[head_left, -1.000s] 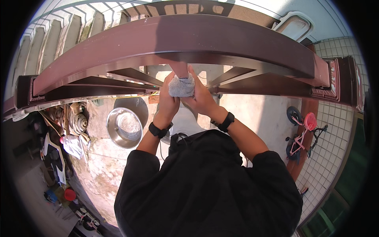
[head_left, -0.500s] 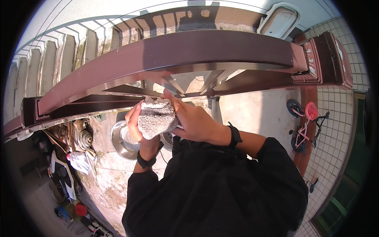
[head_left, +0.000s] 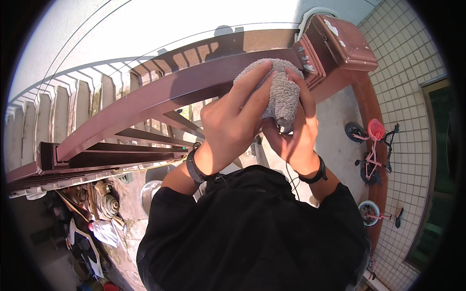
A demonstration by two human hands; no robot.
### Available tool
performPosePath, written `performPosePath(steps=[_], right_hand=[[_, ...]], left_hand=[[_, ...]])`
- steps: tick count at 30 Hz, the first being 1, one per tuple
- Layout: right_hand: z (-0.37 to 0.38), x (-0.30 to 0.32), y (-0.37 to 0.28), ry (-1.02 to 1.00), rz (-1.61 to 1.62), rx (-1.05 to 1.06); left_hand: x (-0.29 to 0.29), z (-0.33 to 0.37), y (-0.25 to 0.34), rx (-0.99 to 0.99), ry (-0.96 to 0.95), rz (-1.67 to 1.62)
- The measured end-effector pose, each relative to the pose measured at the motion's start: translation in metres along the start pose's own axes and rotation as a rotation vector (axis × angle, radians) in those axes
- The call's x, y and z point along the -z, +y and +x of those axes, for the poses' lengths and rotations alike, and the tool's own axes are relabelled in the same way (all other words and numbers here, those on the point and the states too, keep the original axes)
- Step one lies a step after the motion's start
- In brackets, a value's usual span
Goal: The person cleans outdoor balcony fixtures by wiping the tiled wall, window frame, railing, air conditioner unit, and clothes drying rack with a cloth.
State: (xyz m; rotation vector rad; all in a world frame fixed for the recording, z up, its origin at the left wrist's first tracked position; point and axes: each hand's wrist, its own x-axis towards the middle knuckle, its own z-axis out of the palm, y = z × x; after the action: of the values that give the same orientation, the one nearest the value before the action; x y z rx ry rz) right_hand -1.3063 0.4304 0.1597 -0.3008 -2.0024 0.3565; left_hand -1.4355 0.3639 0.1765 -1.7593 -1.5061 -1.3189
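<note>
A grey terry cloth (head_left: 284,94) is wrapped over the brown metal handrail (head_left: 160,94), close to the rail's right end. My left hand (head_left: 238,104) presses the cloth from its left side, fingers lying across the top. On the cloth's right side my right hand (head_left: 298,128) grips it, with fingertips on top and the palm below. The cloth hides the stretch of rail beneath it. Just beyond, the rail meets a brown post (head_left: 335,43) with a square cap and white worn patches.
Concrete steps (head_left: 80,109) rise at the left behind the rail. A metal basin (head_left: 149,196) stands on the ground, partly hidden by my arm. Piled clutter (head_left: 102,208) lies lower left. A pink child's bike (head_left: 373,150) rests by the tiled wall (head_left: 403,82) on the right.
Both hands have moved right and upward with the cloth, from in front of the rail's middle onto the rail near the post. The view has shifted right.
</note>
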Motion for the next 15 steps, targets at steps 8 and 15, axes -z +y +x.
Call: performPosePath(steps=[8, 15], right_hand=[[0.02, -0.007, -0.016, -0.145, 0.113, -0.077], [0.032, -0.081, -0.069, -0.319, 0.201, 0.183]], left_hand=[[0.027, -0.004, 0.002, 0.164, -0.089, 0.029], [0.11, -0.036, -0.013, 0.443, 0.063, 0.353]])
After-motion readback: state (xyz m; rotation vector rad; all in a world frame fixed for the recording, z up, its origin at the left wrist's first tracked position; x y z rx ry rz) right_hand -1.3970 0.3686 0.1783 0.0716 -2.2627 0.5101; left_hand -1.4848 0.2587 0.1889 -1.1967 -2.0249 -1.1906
